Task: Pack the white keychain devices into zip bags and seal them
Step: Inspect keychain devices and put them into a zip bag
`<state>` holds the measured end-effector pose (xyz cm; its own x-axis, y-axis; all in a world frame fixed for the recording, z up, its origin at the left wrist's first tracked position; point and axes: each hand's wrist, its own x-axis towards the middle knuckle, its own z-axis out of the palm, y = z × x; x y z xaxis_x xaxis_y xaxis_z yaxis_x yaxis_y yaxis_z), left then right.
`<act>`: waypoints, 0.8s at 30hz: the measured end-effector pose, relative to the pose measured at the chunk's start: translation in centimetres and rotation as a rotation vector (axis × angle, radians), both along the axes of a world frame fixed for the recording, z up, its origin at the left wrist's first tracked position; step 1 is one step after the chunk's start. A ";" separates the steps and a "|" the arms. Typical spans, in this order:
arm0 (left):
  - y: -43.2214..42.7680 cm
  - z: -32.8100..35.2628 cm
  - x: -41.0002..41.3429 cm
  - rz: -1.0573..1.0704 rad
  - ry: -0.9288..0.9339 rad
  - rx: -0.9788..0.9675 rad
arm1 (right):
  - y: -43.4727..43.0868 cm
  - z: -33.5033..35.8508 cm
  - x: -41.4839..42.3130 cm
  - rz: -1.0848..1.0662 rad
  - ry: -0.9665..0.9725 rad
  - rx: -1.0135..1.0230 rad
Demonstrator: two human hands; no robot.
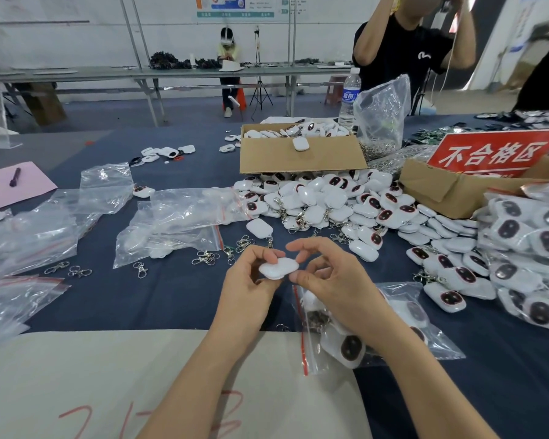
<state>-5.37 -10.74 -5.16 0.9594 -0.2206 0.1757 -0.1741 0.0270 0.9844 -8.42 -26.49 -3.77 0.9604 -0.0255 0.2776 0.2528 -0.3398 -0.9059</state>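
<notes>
Device: one white keychain device (279, 267) is held just above the table (171, 299), close to its near edge and about midway along it.
Long axis: it runs roughly left to right, the right end tipped slightly up and away.
Left hand: the left hand (248, 280) pinches the device's left end between thumb and curled fingers.
Right hand: the right hand (333, 280) has its thumb against the right end, with the forefinger arched over the top; whether that fingertip touches the device is unclear.
Zip bag: a part-filled zip bag (438, 343) lies flat under the right wrist, toward the near right of the table.
Key relation: the bag's red zip strip (302, 331) faces left, just below and nearer than the device, so the right hand is closer to the mouth.
Likely step: turning the device end-on toward that mouth.
Supply: a loose pile of devices (324, 201) lies farther back.
</notes>
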 end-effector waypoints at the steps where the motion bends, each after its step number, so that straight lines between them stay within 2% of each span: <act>1: 0.0 0.0 0.0 -0.013 -0.005 -0.014 | 0.0 0.0 0.0 0.002 -0.005 -0.010; 13: 0.1 0.4 -0.2 -0.092 0.008 -0.127 | 0.2 -0.1 -0.2 -0.032 0.046 -0.057; 18: -0.1 0.4 -0.3 -0.080 0.019 -0.141 | 0.0 -0.1 -0.1 -0.074 0.081 0.017; 24: -0.1 0.4 -0.3 -0.045 0.014 -0.098 | -0.1 -0.2 0.1 -0.076 0.082 0.012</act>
<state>-5.62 -10.85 -4.72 0.9515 -0.2458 0.1851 -0.1567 0.1306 0.9790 -8.37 -26.58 -3.96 0.9749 -0.1020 0.1978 0.1520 -0.3441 -0.9265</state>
